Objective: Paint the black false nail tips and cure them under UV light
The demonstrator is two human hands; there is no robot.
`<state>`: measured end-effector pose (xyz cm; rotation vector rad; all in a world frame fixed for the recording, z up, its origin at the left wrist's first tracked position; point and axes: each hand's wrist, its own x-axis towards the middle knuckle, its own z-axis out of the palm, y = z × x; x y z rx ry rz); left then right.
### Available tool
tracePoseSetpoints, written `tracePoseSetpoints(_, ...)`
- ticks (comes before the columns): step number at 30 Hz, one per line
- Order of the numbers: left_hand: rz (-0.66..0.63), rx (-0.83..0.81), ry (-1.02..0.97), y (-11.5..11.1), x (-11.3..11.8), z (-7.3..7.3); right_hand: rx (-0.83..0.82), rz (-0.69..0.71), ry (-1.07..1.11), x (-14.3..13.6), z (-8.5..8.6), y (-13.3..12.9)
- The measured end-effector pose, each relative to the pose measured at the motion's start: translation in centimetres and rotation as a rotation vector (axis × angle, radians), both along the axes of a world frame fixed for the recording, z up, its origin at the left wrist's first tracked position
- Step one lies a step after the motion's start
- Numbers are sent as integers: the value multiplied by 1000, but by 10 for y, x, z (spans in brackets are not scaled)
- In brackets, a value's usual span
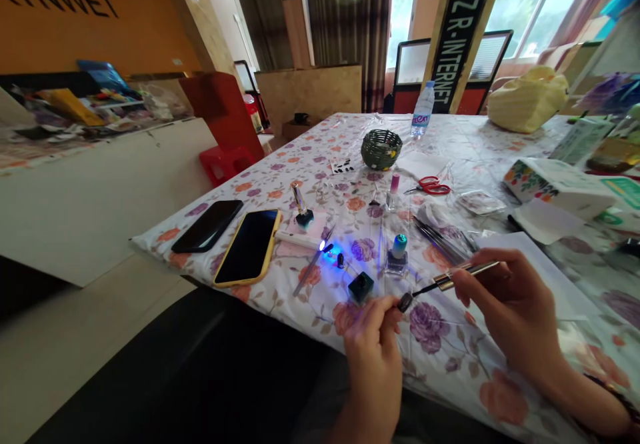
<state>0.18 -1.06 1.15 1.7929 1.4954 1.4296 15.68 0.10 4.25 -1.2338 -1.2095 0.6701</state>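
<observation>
Between thumb and fingers, my left hand (374, 341) pinches a small dark nail tip (405, 302). My right hand (515, 301) holds a polish brush (443, 281) by its metallic handle, and the dark bristles touch or nearly touch the nail tip. Just above my left hand stands an uncapped dark green polish bottle (361, 287). A bottle with a teal cap (399, 257) is to its right. On the left, a white lamp pen (300, 240) casts blue light over two small dark nail tips (341, 260). Another dark bottle with a metallic cap (303, 212) stands behind the lamp.
Two phones (249, 247) lie at the left table edge. Further back are a woven basket (381, 150), red scissors (434, 186), a pink-capped bottle (393, 194) and a water bottle (423, 111). Tweezers and tools (443, 241), white paper (545, 277) and a tissue box (557, 187) lie right.
</observation>
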Motion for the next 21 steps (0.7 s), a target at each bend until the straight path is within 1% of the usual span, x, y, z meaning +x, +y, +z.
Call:
tracePoseSetpoints(4, -9, -51, -45, 1, 0, -1, -1, 62, 20, -3, 2, 1)
tracePoseSetpoints(8, 6, -71, -65, 1, -1, -3, 8, -7, 31, -2, 2, 4)
tracePoseSetpoints(13, 5, -133, -108, 0, -1, -5, -1, 56, 24, 0, 3, 5)
tracePoseSetpoints(16, -4, -197, -144, 0, -1, -6, 10, 30, 45, 0, 4, 5)
tracePoseSetpoints(21, -22, -281, -199, 1, -1, 0, 26, 99, 62, -1, 1, 7)
